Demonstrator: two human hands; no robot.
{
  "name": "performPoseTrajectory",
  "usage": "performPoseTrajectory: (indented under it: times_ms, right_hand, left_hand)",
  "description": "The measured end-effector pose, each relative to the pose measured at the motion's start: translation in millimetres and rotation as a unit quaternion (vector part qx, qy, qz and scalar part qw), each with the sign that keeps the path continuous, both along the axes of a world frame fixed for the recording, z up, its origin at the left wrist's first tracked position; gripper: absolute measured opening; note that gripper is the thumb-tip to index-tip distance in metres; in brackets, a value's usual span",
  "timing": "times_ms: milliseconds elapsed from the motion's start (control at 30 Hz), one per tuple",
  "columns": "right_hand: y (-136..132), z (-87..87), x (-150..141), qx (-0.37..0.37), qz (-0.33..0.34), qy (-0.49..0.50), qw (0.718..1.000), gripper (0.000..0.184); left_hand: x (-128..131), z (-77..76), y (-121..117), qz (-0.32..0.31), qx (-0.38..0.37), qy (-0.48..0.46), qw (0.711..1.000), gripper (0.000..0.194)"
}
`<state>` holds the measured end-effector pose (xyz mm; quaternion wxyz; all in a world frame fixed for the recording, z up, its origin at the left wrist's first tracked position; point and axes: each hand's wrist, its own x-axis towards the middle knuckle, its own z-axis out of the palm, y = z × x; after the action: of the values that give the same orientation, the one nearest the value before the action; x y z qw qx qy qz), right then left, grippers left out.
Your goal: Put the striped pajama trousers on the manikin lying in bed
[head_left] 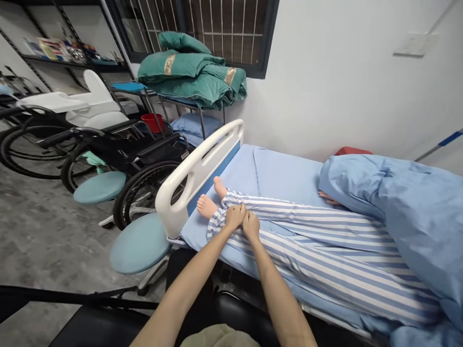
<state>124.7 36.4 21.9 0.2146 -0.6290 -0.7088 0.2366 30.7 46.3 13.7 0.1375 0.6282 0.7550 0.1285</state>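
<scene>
Side by side at the lower shins of a figure in blue-and-white striped trousers, my left hand and my right hand have their fingers closed on the trouser fabric. The left is nearer the ankles; the fingertips are partly hidden in the cloth. Both bare feet stick out past the cuffs, toes up, close to the footboard. The figure, which looks like a manikin, lies on a light blue sheet. A bunched blue quilt covers its upper part, with some fingers showing at the quilt's edge.
A white footboard closes the bed's left end. Beyond it stand round teal stools, a black wheelchair and a rack with folded green quilts. The wall runs along the bed's far side. A red object shows behind the blue quilt.
</scene>
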Motion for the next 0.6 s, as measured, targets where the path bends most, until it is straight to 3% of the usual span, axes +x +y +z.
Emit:
performPoseTrajectory:
  times_ms: [233, 467, 600]
  right_hand:
    - [0, -6.4, -1, -0.001, -0.013, 0.012, 1.000, 0.047]
    - [0, 13.4, -7, 0.004, 0.029, -0.008, 1.000, 0.041]
    - [-9, 8.4, -7, 0.015, 0.005, -0.026, 1.000, 0.043]
  left_hand:
    - [1, -8.8, -2, 0.011, -0.036, -0.003, 0.999, 0.043]
    - [-2, -4.1, -8, 0.034, 0.004, -0.016, 0.999, 0.034]
    - [-3, -8.3, -12, 0.076, 0.024, -0.038, 0.996, 0.035]
